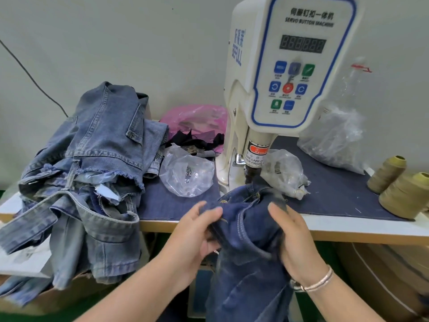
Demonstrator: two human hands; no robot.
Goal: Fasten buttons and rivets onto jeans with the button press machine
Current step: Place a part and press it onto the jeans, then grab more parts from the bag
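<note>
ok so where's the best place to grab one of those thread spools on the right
Probably round the middle of the nearer thread spool, coming from the front. It stands upright at the table's front edge with open space before it; the other spool sits behind.

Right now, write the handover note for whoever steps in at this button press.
Left hand: pinching the dark jeans at the waistband edge.
Right hand: fingers curled round the same jeans from the right.
The jeans hang off the table edge, top part just below the press head of the button machine.
Pile of lighter jeans lies at left; clear bags of small metal parts flank the machine.
Done: cannot tell which fasteners are set.
Left: position the waistband under the head and press.
</note>
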